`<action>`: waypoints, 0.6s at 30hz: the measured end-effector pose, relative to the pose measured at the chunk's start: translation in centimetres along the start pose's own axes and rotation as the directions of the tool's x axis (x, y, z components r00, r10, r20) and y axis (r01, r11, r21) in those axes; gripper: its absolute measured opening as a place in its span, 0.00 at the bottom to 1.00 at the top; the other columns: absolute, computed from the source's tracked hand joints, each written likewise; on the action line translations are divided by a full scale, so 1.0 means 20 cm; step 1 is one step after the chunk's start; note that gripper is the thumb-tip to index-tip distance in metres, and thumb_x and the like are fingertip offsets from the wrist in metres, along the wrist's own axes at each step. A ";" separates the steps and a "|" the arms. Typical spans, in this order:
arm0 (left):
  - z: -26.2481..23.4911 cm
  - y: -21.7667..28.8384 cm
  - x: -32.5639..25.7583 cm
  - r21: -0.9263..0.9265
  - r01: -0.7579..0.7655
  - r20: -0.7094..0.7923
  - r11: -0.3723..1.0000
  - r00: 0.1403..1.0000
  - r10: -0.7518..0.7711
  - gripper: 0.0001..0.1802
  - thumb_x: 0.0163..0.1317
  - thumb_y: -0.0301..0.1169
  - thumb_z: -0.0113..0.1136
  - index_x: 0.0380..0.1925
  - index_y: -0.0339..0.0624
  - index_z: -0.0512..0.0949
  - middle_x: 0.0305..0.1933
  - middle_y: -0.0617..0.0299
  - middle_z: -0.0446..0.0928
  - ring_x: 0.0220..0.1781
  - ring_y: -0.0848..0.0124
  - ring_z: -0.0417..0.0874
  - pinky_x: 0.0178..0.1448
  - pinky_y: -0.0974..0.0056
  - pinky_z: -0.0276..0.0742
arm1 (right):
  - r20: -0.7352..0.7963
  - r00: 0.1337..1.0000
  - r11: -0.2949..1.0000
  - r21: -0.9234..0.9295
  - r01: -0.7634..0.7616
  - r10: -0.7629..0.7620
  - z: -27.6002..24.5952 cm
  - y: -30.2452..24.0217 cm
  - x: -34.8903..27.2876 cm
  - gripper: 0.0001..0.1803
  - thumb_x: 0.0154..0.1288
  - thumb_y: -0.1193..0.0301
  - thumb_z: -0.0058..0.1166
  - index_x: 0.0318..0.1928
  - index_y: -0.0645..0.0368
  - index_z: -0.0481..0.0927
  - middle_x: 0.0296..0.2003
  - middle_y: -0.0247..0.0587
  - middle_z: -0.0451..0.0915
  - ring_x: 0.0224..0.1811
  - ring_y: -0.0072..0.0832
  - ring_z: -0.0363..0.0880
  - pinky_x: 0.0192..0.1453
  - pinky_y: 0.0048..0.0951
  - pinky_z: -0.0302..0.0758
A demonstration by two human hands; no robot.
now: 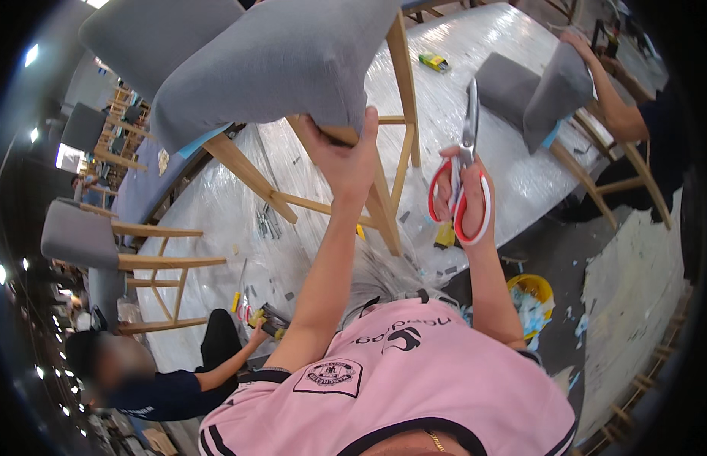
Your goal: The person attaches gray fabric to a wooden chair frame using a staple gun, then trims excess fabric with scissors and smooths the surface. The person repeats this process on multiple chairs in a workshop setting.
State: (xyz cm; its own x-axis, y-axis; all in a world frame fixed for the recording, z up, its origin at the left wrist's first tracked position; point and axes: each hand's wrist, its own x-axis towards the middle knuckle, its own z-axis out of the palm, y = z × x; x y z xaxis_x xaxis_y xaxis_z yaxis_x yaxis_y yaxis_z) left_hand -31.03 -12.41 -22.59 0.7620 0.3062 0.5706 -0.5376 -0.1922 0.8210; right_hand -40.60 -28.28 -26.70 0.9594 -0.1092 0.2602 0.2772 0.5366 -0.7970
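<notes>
Grey fabric (254,76) covers the chair (383,205) that our left hand (347,161) grips, likely for steadiness; our right hand (472,181) curls its fingers around scissors (469,125), blades outward.

The table (524,36) bears scraps (450,270) — and a packet (434,62).

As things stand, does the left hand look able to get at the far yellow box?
Probably not: the left hand grips the chair, and one chair leg stands across the way to the yellow box.
</notes>
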 end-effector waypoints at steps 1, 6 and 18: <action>-0.04 0.04 -0.01 -0.053 0.024 -0.011 0.998 1.000 -0.024 0.46 0.59 0.34 0.78 0.69 0.32 0.59 0.64 0.49 0.68 0.67 0.60 0.70 0.74 0.57 0.62 | 0.013 1.000 0.999 -0.047 0.002 -0.002 -0.02 0.00 -0.01 0.26 0.82 0.51 0.47 0.60 0.62 0.75 0.24 0.31 0.72 0.17 0.17 0.68 0.21 0.20 0.65; -0.38 0.05 -0.05 -0.070 0.054 -0.009 0.996 0.998 -0.055 0.41 0.58 0.27 0.78 0.67 0.38 0.63 0.60 0.56 0.72 0.59 0.68 0.74 0.65 0.64 0.68 | 0.007 0.997 0.973 -0.217 -0.076 0.080 -0.16 0.13 -0.03 0.21 0.82 0.58 0.50 0.60 0.63 0.76 0.26 0.34 0.76 0.16 0.18 0.70 0.20 0.20 0.65; -1.03 -0.17 -0.22 0.016 -0.055 -0.091 0.998 0.994 0.056 0.37 0.56 0.23 0.74 0.64 0.38 0.65 0.52 0.59 0.78 0.51 0.69 0.81 0.57 0.61 0.78 | -0.021 0.999 0.909 -0.417 0.032 -0.044 -0.20 0.39 0.97 0.28 0.81 0.52 0.51 0.70 0.57 0.68 0.61 0.51 0.80 0.61 0.36 0.80 0.61 0.34 0.77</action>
State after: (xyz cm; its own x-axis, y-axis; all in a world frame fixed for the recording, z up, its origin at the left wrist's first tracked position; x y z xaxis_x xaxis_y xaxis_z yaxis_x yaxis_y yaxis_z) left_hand -39.92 6.18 -28.24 0.6943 0.3786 0.6120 -0.5732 -0.2233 0.7884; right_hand -19.60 -29.54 -30.01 0.9470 -0.1501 0.2841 0.3044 0.1355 -0.9429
